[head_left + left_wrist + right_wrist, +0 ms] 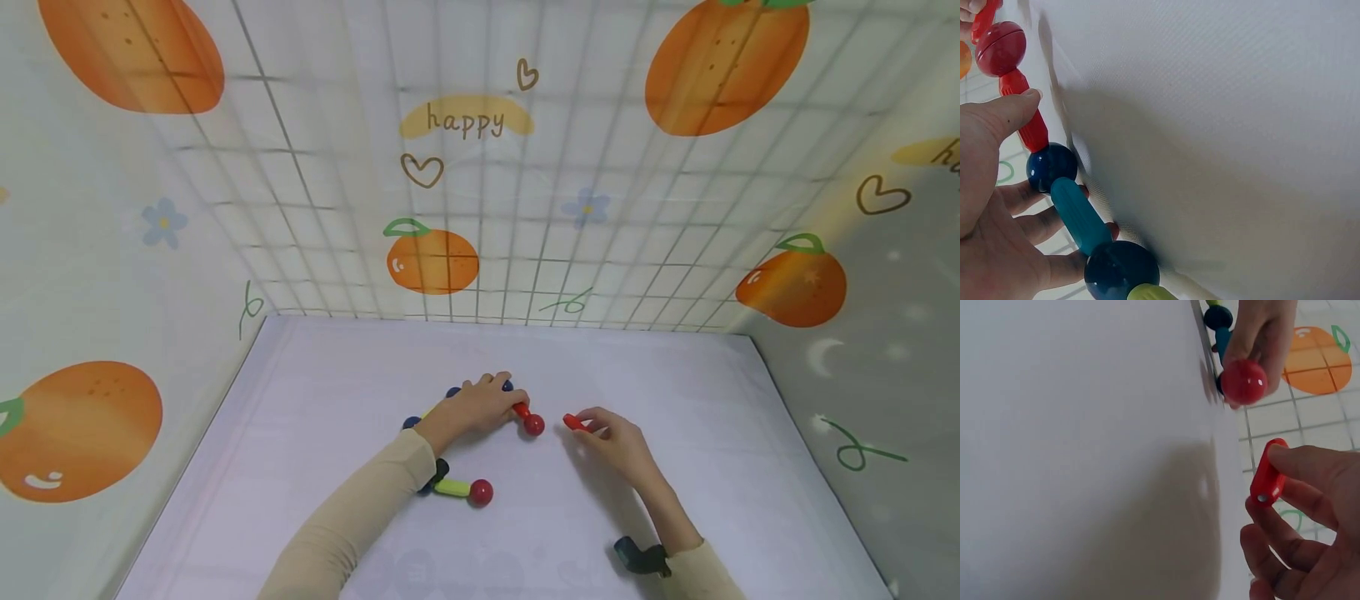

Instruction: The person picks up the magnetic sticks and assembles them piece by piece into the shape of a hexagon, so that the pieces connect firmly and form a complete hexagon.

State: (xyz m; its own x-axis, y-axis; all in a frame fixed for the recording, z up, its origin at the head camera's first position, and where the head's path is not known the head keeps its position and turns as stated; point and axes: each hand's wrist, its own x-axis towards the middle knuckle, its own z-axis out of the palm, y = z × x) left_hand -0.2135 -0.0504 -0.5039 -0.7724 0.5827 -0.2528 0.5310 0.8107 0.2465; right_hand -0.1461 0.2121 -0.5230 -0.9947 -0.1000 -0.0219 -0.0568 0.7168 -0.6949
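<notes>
My left hand [480,404] grips a chain of magnetic rods and balls near its red end. In the left wrist view its thumb lies on a red rod [1035,130], while the fingers pass behind a blue ball [1052,164] and a teal rod [1082,212]. A red ball [534,425] caps the chain beyond the thumb. Between thumb and fingers, my right hand [621,443] pinches a loose red rod [1268,472] with a silvery dot at its end. A short gap separates that rod from the red ball.
The chain runs back under the left forearm, partly hidden, past a blue ball [412,422] to a yellow-green rod [453,487] ending in another red ball [481,492]. Printed cloth walls [330,275] border the white table [315,375]. A dark wrist device [639,556] sits by the right cuff.
</notes>
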